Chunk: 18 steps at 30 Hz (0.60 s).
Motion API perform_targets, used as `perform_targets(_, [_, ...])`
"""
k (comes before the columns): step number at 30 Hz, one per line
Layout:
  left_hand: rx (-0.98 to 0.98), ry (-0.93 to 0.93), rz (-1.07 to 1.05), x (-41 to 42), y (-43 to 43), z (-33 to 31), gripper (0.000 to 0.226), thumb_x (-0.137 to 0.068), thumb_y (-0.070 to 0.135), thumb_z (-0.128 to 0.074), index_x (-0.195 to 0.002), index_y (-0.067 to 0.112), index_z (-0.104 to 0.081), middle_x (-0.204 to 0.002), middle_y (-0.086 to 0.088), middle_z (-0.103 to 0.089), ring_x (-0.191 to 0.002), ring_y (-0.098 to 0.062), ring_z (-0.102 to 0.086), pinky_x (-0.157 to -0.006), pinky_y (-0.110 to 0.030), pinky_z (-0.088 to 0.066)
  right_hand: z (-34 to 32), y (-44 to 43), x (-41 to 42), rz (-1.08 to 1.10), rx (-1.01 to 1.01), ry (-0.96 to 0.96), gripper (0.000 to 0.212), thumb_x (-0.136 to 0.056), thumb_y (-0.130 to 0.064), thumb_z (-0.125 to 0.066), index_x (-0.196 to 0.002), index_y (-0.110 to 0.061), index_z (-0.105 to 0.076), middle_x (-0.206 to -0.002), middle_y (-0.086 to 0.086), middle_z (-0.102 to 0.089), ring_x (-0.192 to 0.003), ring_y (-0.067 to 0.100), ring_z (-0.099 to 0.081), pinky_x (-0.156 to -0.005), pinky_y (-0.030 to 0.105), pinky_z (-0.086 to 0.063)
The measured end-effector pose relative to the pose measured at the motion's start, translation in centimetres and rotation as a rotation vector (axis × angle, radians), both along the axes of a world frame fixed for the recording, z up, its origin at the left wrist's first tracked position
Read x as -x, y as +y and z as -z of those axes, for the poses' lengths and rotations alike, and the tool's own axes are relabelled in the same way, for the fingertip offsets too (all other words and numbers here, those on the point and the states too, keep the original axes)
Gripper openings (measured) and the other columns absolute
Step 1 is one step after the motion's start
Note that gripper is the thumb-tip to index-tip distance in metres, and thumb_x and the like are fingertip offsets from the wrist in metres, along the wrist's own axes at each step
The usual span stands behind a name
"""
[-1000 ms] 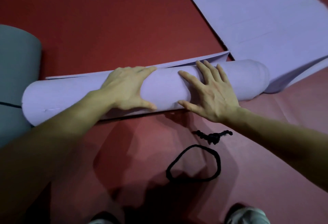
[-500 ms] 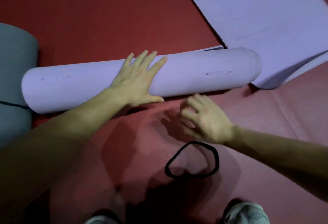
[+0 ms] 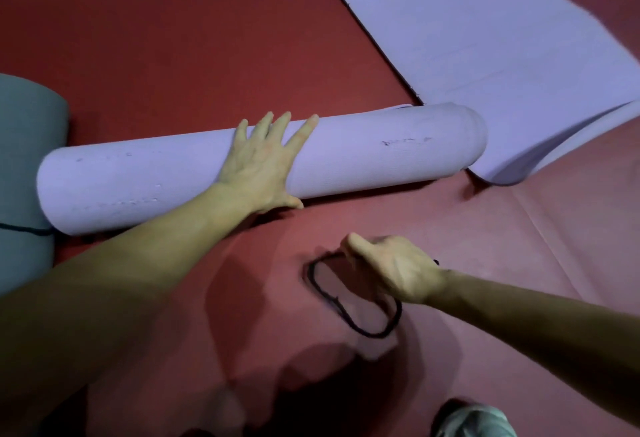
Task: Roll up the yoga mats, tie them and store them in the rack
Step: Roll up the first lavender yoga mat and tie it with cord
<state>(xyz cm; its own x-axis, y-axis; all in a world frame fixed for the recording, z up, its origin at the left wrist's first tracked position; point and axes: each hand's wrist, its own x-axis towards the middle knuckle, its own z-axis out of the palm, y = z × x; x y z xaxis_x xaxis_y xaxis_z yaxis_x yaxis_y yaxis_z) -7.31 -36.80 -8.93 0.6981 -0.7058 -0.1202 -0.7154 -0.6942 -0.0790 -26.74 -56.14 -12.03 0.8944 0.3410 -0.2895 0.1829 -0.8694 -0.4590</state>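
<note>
lying fully rolled, scuffed lavender mat (image 3: pixel 381 162)

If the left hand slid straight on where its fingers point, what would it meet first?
The left hand lies on the rolled mat; beyond it, probably just red floor.

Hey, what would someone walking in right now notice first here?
The lilac rolled mat lies across the red floor, the left hand pressed flat on its middle. Nearer the camera, the right hand grips a black cord looped on the floor. A lilac flat mat spreads at upper right.
</note>
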Motion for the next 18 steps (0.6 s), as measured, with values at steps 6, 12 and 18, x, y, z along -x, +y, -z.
perform_targets(6, [0.027, 0.011, 0.023, -1.6, -0.2, -0.6, 0.135, -0.056, 0.078, -0.076, -0.162, 0.031, -0.006, -0.152, -0.009, -0.039, -0.134, -0.032, -0.043, -0.11, -0.051, -0.036, -3.0, -4.4, -4.8, 0.644, -0.024, -0.45, 0.039, -0.095, -0.012, -0.044, -0.125, -0.021, -0.067, -0.113, 0.006, -0.065, -0.087, 0.036, -0.068, -0.066, 0.047, -0.054])
perform_targets(12, [0.072, 0.043, 0.006, -1.2, 0.7, -1.2, 0.127, -0.053, 0.081, -0.07, -0.16, 0.035, -0.019, -0.149, -0.003, -0.045, -0.133, -0.028, -0.048, -0.107, -0.044, -0.039, -6.1, -10.6, -6.9, 0.992, 0.093, -0.445, 0.067, -0.093, -0.052, -0.065, -0.148, -0.019, -0.049, -0.139, 0.006, -0.054, -0.125, 0.031, -0.052, -0.093, 0.046, -0.049])
perform_targets(18, [0.279, 0.042, -0.046, -1.6, 1.6, -3.8, 0.125, -0.046, 0.081, -0.068, -0.156, 0.036, -0.031, -0.142, 0.004, -0.053, -0.127, -0.025, -0.053, -0.104, -0.044, -0.042, -11.8, -13.6, -10.7, 1.127, -0.115, -0.386, 0.087, -0.085, -0.062, -0.07, -0.151, -0.013, -0.043, -0.156, 0.005, -0.043, -0.141, 0.027, -0.045, -0.103, 0.039, -0.04])
